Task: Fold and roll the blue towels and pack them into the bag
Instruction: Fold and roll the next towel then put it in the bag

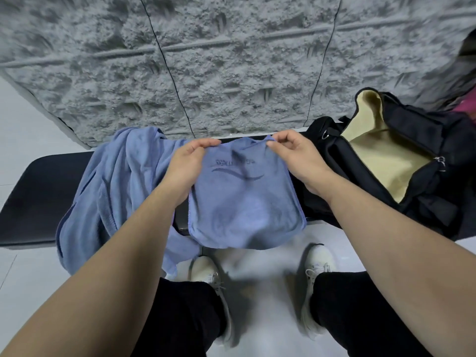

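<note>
Over the near edge of the black worktop (31, 191), held up at centre: small blue towel (244, 202), hanging free by its two top corners, printed mark faintly showing through the cloth, lower hem loose above the pale floor (270, 292). Left hand (189, 161) pinching the left top corner, fingers (206, 143) closed together on the cloth. Right hand (293, 153) pinching the right top corner, thumb and forefinger clamped on the hem, other fingers curled. To the left, draped across the worktop and spilling over its front: large blue towel (108, 197), crumpled, neither folded nor rolled. To the right, on the worktop: black bag (386, 161), unzipped and gaping, tan lining (381, 150) exposed; no blue cloth seen inside, though the deeper part is hidden. Behind: grey textured wall (206, 60). Below: white shoes (206, 271) and dark trousers. Status, as judged: early stage; nothing visibly packed; small towel apparently spread flat for a first fold, not yet rolled; large towel untouched. Remaining: fold and roll both pieces, then place each in the open bag.
</note>
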Tool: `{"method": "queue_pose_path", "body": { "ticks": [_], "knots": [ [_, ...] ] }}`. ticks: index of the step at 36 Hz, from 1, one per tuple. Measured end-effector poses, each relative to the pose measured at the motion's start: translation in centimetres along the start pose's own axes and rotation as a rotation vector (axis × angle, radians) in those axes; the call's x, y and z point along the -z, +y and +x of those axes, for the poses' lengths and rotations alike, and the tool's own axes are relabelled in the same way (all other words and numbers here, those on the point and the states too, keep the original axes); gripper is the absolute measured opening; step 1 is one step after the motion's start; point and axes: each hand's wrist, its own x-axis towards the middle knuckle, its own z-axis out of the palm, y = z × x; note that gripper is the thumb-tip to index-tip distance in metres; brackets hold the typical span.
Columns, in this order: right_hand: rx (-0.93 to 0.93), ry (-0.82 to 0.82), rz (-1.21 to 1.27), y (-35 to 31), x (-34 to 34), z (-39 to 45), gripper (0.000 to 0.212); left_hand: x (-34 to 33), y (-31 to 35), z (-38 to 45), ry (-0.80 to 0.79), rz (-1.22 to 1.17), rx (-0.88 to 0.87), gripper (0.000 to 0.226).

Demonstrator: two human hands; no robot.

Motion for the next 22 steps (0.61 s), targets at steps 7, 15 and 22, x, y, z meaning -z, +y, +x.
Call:
{"method": "queue_pose_path", "body": {
  "ticks": [7, 15, 22],
  "knots": [
    [0.028, 0.155, 0.082, -1.7, 1.8, -3.2, 0.013, 3.5, 1.6, -3.7, 0.167, -0.093, 0.004, 0.029],
    [0.003, 0.213, 0.016, -3.8, 3.3, -7.8, 0.018, 8.2, 2.7, -8.2, 0.146, -0.014, 0.033, 0.024],
    [0.003, 0.172, 0.094, -6.6, 4.7, -11.1, 0.02, 10.2, 6.2, -12.0, 0.042, 0.0, 0.009, 0.039]
  ]
}}
